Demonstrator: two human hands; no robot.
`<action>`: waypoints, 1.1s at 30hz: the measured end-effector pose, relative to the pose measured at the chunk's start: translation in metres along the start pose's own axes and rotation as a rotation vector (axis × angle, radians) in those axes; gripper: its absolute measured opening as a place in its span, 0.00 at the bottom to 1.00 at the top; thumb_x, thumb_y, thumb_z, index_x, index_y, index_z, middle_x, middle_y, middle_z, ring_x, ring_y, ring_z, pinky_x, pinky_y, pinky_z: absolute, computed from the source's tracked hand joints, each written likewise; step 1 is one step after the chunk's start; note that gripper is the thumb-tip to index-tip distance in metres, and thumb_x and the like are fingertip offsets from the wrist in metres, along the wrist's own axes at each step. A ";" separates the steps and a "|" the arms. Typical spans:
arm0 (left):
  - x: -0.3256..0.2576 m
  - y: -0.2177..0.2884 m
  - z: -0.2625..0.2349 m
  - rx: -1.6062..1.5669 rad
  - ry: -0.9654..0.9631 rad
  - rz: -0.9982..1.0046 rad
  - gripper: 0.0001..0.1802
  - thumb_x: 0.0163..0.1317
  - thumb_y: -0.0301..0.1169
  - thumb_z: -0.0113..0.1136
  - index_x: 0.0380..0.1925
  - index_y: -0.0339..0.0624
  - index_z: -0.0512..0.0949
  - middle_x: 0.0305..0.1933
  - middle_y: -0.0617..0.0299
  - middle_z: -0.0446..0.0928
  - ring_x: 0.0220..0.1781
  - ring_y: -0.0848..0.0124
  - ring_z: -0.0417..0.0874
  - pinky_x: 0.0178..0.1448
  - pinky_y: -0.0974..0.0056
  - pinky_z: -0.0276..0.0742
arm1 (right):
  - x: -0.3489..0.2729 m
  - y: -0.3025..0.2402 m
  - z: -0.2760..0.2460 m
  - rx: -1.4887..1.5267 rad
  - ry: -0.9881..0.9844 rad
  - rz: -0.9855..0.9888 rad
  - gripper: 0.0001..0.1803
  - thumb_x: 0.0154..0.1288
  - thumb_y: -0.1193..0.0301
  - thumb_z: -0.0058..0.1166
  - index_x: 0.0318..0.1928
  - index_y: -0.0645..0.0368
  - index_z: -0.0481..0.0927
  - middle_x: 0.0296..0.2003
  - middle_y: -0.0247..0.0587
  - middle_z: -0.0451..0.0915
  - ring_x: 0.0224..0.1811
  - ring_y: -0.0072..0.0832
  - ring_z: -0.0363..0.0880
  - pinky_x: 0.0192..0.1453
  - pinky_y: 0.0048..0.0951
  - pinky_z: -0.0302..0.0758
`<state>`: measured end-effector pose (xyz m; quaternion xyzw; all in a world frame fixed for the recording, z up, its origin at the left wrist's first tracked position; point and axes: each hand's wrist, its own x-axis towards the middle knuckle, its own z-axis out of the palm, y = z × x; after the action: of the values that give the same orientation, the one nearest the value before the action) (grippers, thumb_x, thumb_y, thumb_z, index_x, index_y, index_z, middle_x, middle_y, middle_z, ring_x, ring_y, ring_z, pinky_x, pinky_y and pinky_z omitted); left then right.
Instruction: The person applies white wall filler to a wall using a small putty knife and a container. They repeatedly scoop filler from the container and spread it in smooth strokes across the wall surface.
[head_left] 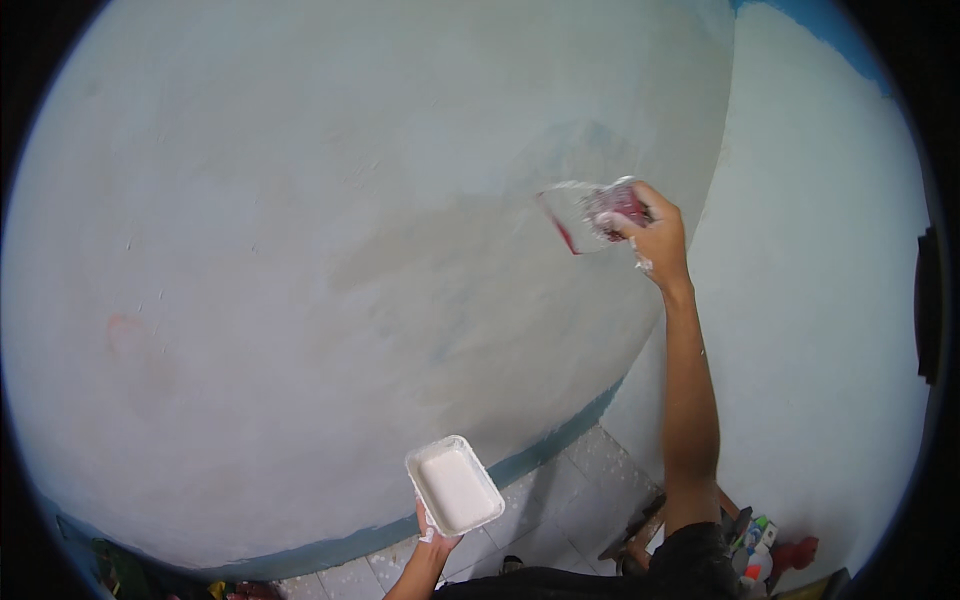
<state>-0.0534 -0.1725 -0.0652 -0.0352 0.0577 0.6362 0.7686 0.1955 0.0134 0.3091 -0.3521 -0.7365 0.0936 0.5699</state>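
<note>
My right hand (655, 235) is closed around the red, white-smeared grip of a putty knife (570, 215). Its wide blade, blurred by motion, points left with a red strip at the far edge and lies at or close to the pale wall (300, 200); contact cannot be made out. White paste marks the hand near the wrist. Low in the middle, my left hand (430, 530) supports a white rectangular tray (497, 500) from below, its fingers mostly hidden by it. A smooth white paste or paint covers the tray's bottom. Darker, damp-looking patches spread over the wall left of and below the knife.
At right, a second pale wall (800, 300) meets the first in a corner. A blue-green band (540, 450) runs along the wall's foot above a tiled floor (530, 510) with white spots. Assorted items (760, 550) stand at lower right, and dark objects (120, 570) lie at lower left.
</note>
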 end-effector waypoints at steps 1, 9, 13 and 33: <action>-0.002 0.000 0.000 0.005 0.000 0.006 0.28 0.73 0.52 0.41 0.65 0.50 0.70 0.63 0.59 0.76 0.62 0.57 0.79 0.65 0.43 0.76 | 0.003 -0.017 0.003 -0.099 -0.120 -0.015 0.10 0.55 0.79 0.65 0.39 0.64 0.82 0.32 0.39 0.84 0.35 0.18 0.79 0.39 0.24 0.75; -0.001 -0.001 -0.010 0.036 0.018 0.000 0.27 0.73 0.51 0.41 0.65 0.50 0.69 0.63 0.59 0.76 0.61 0.57 0.79 0.64 0.44 0.76 | 0.067 -0.053 0.074 -0.834 -0.349 -0.970 0.02 0.52 0.75 0.56 0.26 0.54 0.78 0.23 0.38 0.81 0.28 0.37 0.78 0.41 0.38 0.71; 0.000 0.001 -0.014 0.055 0.021 0.020 0.27 0.73 0.51 0.41 0.65 0.51 0.69 0.63 0.60 0.76 0.61 0.57 0.79 0.64 0.44 0.76 | 0.072 -0.065 0.032 -0.695 -0.013 -1.060 0.04 0.54 0.76 0.60 0.29 0.54 0.79 0.24 0.35 0.81 0.29 0.34 0.79 0.39 0.36 0.71; -0.010 0.006 -0.011 0.067 0.035 0.052 0.27 0.74 0.51 0.41 0.63 0.49 0.71 0.61 0.58 0.77 0.62 0.56 0.78 0.67 0.44 0.74 | -0.047 -0.067 0.158 -0.145 0.228 0.231 0.25 0.60 0.80 0.54 0.58 0.74 0.71 0.34 0.58 0.83 0.36 0.47 0.84 0.42 0.43 0.78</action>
<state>-0.0612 -0.1822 -0.0744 -0.0193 0.0932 0.6529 0.7514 0.0300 -0.0237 0.2562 -0.4830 -0.6265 0.0646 0.6083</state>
